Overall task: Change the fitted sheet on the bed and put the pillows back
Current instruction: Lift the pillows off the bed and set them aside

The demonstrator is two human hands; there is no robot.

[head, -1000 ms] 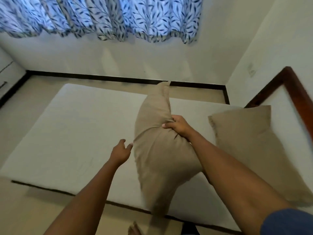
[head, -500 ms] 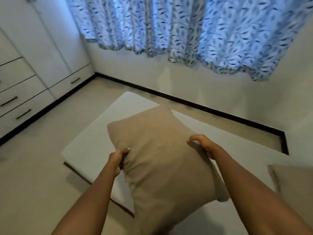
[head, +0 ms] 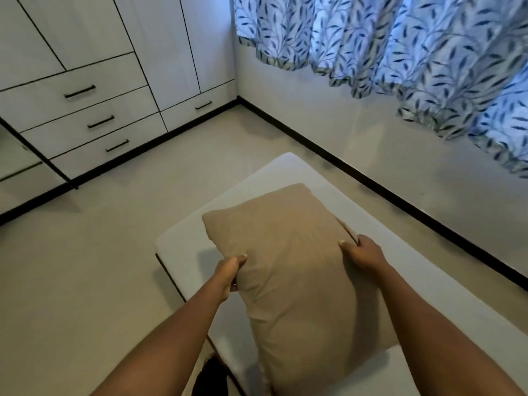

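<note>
Now pillow (head: 297,270) gripped between left hand (head: 228,270), right hand (head: 361,252)

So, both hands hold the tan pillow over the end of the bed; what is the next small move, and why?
Probably lower the pillow flat onto the bed and release it. The left hand and right hand grip its two long sides, and a shadow lies under its left edge, so it seems not fully set down.
</note>
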